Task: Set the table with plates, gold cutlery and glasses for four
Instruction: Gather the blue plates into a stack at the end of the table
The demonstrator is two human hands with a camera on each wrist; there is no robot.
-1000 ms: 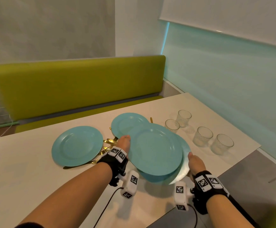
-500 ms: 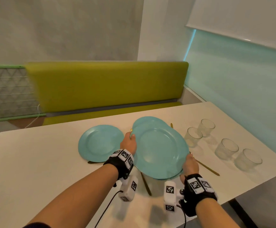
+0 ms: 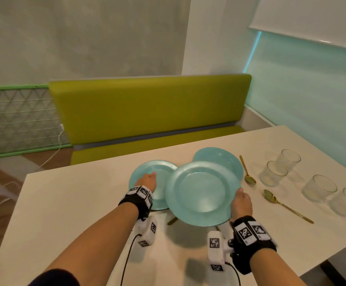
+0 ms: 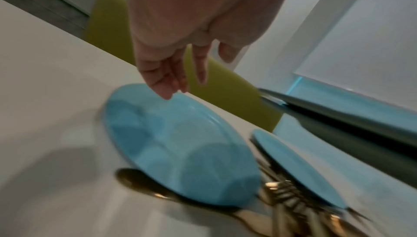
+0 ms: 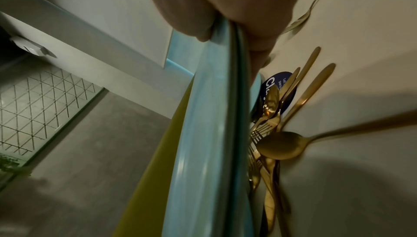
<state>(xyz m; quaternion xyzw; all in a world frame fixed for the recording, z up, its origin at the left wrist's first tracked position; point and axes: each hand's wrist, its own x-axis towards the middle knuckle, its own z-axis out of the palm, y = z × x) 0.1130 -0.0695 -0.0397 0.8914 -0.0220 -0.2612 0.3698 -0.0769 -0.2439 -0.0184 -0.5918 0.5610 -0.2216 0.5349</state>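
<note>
The right hand pinches the near rim of 2 stacked teal plates, thumb on top, holding them tilted above the white bench. They are round, glossy, with a broad raised rim. The left hand hovers with relaxed, straight fingers over a third plate lying flat on the bench; a fourth plate lies behind. A pile of gold cutlery sits under the held stack, 2 gold spoons lie to its right, and 4 clear glasses stand near the right edge
</note>
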